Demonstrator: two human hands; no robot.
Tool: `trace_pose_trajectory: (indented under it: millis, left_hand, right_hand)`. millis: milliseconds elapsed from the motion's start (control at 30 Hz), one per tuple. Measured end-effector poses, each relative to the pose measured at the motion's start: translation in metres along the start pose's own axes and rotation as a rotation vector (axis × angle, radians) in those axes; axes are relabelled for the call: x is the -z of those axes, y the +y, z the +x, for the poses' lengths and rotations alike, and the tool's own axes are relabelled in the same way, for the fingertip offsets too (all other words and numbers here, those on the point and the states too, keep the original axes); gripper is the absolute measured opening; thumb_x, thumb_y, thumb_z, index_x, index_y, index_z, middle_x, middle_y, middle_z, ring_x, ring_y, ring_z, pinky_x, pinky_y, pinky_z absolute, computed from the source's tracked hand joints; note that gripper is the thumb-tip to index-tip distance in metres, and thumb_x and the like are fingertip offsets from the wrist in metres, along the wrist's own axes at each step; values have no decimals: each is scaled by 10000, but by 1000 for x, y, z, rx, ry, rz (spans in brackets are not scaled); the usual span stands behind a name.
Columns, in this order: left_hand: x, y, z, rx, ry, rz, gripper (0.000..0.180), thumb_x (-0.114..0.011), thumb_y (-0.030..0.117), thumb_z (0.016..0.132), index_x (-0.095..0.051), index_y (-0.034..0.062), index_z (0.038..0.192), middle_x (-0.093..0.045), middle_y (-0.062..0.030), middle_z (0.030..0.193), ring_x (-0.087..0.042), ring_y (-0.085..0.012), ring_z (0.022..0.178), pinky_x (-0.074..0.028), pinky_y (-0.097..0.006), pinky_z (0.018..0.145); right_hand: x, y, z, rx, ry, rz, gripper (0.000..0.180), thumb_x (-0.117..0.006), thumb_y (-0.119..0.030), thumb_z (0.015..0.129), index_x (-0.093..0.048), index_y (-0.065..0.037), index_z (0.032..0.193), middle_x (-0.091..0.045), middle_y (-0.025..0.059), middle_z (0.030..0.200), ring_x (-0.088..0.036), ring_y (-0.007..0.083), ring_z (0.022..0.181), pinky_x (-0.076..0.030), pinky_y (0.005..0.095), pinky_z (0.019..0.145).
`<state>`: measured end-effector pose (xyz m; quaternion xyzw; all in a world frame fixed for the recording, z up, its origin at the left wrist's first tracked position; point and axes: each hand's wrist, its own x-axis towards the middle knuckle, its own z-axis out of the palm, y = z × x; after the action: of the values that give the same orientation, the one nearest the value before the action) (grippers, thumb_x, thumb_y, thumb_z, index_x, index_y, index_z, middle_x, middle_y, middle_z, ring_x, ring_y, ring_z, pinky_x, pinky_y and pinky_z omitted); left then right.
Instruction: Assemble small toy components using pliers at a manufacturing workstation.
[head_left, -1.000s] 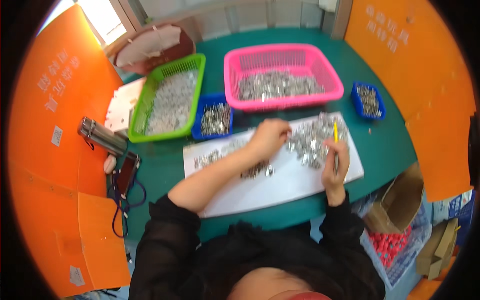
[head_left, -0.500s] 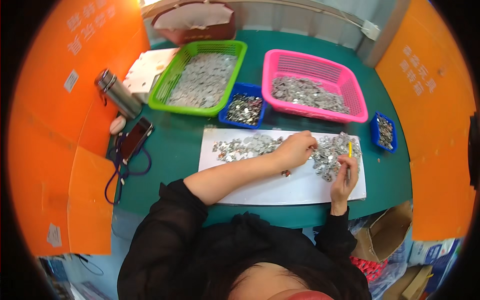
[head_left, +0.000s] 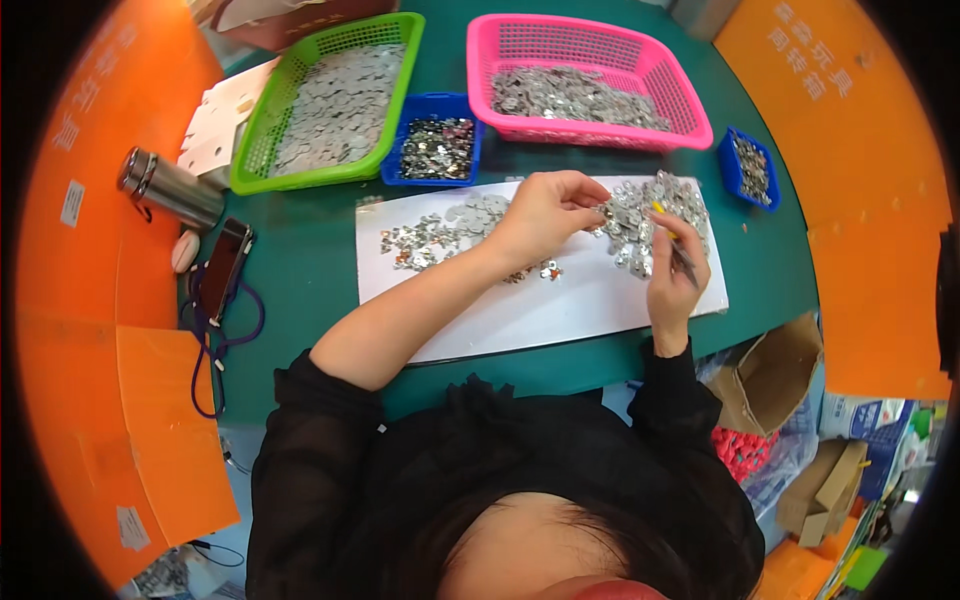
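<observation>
A white board [head_left: 560, 315] lies on the green table, with small shiny silver pieces spread over it. One loose pile [head_left: 440, 240] is at its left, another [head_left: 632, 235] at its right. My left hand [head_left: 545, 215] reaches over the middle, thumb and fingers pinched at the edge of the right pile on a small silver piece [head_left: 600, 218]. My right hand [head_left: 680, 275] grips a slim pen-like tool [head_left: 658, 208] with a yellow end, tilted toward the left hand. Several pieces with orange spots [head_left: 550, 270] lie below my left wrist.
Behind the board stand a green basket [head_left: 245, 160], a blue tray [head_left: 392, 172] and a pink basket [head_left: 600, 135], all holding silver pieces. A smaller blue tray [head_left: 735, 190] is at right. A steel flask [head_left: 180, 190] and a phone [head_left: 228, 270] with purple cord lie left. Orange panels [head_left: 90, 250] flank the table.
The view has shifted, so the table's things appear higher and further left. The yellow end of the tool now leans left toward my left hand, where before it pointed upward.
</observation>
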<state>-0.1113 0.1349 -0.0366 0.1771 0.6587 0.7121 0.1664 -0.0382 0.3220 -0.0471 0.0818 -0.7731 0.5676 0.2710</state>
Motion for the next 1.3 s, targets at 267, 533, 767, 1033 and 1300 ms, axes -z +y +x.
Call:
trace_pose_trajectory:
  millis: [267, 533, 767, 1033, 1300]
  left_hand:
    - [-2, 25, -25, 87, 29, -114, 284, -656, -7, 902, -629, -78, 1176, -693, -126, 1057, -689, -159, 946, -574, -259, 833]
    - [2, 20, -34, 74, 74, -129, 256, -664, 9, 902, -642, -72, 1145, -703, -120, 1022, -696, -145, 902, -573, -249, 796]
    - [2, 16, -36, 24, 88, -174, 252, -660, 15, 904, -646, -62, 1144, -708, -100, 985, -688, -126, 881, -560, -233, 749]
    - [3, 19, -37, 78, 62, -143, 253, -655, -3, 903, -643, -58, 1149, -702, -93, 989, -679, -121, 880, -553, -236, 779]
    - [4, 17, -40, 41, 105, -170, 248, -665, -5, 891, -641, -60, 1131, -696, -104, 997, -677, -119, 873, -554, -236, 777]
  right_hand:
    - [-27, -19, 8, 217, -45, -244, 207, -750, 26, 810, -708, -39, 1002, -582, 26, 737, -460, 81, 596, -338, 234, 523]
    - [-31, -20, 7, 250, -54, -231, 197, -745, 39, 814, -712, -47, 988, -574, 41, 710, -490, 112, 599, -365, 245, 530]
    - [-30, -20, 5, 248, -104, -261, 192, -735, 45, 832, -704, -42, 1000, -638, 53, 749, -547, 95, 602, -401, 221, 540]
    - [-31, -24, 5, 261, -111, -232, 164, -734, 26, 847, -700, -35, 995, -677, 65, 793, -587, 88, 622, -433, 209, 560]
    - [-32, -26, 3, 239, -101, -245, 153, -731, 22, 849, -698, -23, 991, -691, 78, 800, -610, 95, 639, -448, 214, 570]
